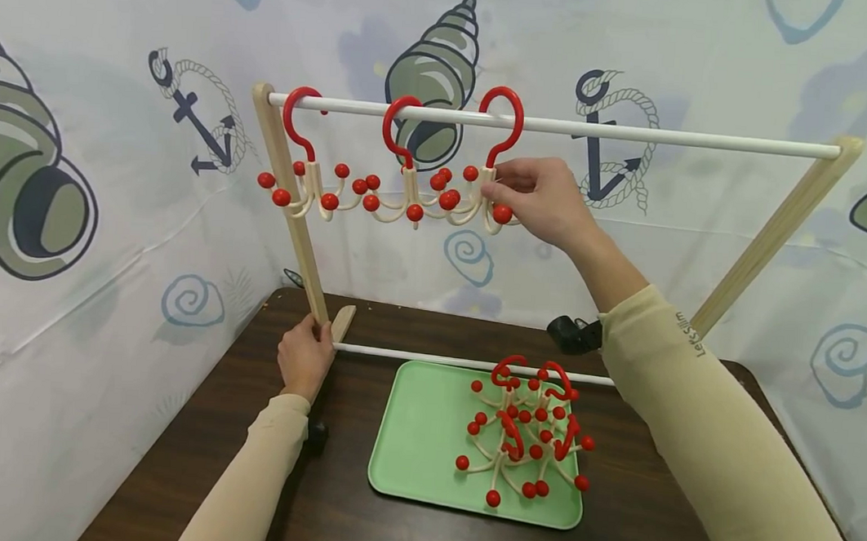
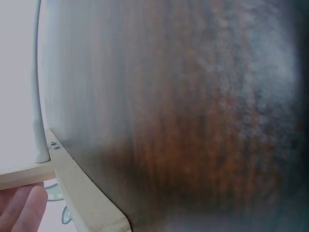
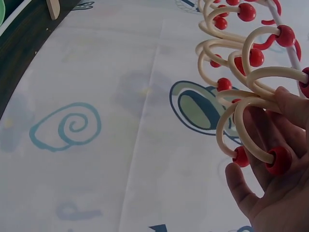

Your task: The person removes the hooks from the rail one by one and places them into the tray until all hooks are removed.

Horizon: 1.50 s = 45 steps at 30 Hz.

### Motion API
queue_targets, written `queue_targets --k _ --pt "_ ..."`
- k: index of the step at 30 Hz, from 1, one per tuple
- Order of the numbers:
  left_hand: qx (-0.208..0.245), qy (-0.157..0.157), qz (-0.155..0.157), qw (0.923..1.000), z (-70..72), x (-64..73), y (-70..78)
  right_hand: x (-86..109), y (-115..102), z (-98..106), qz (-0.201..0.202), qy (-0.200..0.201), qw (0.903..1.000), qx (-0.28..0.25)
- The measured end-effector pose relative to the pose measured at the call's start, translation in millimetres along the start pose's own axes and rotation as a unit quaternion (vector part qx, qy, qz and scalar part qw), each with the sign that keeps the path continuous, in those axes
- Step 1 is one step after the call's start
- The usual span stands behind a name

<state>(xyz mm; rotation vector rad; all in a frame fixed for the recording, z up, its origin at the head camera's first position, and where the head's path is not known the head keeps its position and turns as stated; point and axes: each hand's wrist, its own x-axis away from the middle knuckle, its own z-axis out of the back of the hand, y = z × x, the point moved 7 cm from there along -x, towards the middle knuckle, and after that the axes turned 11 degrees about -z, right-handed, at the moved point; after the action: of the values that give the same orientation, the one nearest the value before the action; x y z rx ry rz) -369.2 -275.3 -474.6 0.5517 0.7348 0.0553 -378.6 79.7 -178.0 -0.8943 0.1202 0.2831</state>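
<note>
My right hand pinches the beige stem of a multi-arm hanger with a red hook. That hook loops over the white rod. In the right wrist view its curved arms end in red balls, close to the thumb and fingers. Two matching hangers hang to its left, one mid-rod with its hook and one with its hook near the rod's left end. Low on the wooden left post, my left hand grips the frame. In the left wrist view, fingers show beside the wood.
A green tray on the dark table carries several more red-hooked hangers on its right side. Behind it runs a lower white bar. The slanted right post stands beyond my right sleeve. Patterned cloth covers the walls.
</note>
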Motion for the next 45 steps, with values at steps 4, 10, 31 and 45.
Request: queue_targets --k 4,10,31,45 --pt "0.001 0.002 0.003 1.0000 0.7 0.8 0.6 4.6 2.2 8.6 -0.006 0.000 1.0000 -0.005" --pt "0.001 -0.002 0.005 1.0000 -2.4 1.6 -2.1 16.7 1.0 21.7 0.009 0.008 0.9999 -0.002" --pt "-0.003 0.007 -0.009 0.9999 -1.7 -0.3 -1.1 72.2 69.6 -84.1 -0.002 -0.187 0.9823 0.010" --pt "-0.003 0.000 0.003 1.0000 -2.8 -0.6 -1.7 70.3 107.6 -160.3 0.060 -0.177 0.9655 0.182"
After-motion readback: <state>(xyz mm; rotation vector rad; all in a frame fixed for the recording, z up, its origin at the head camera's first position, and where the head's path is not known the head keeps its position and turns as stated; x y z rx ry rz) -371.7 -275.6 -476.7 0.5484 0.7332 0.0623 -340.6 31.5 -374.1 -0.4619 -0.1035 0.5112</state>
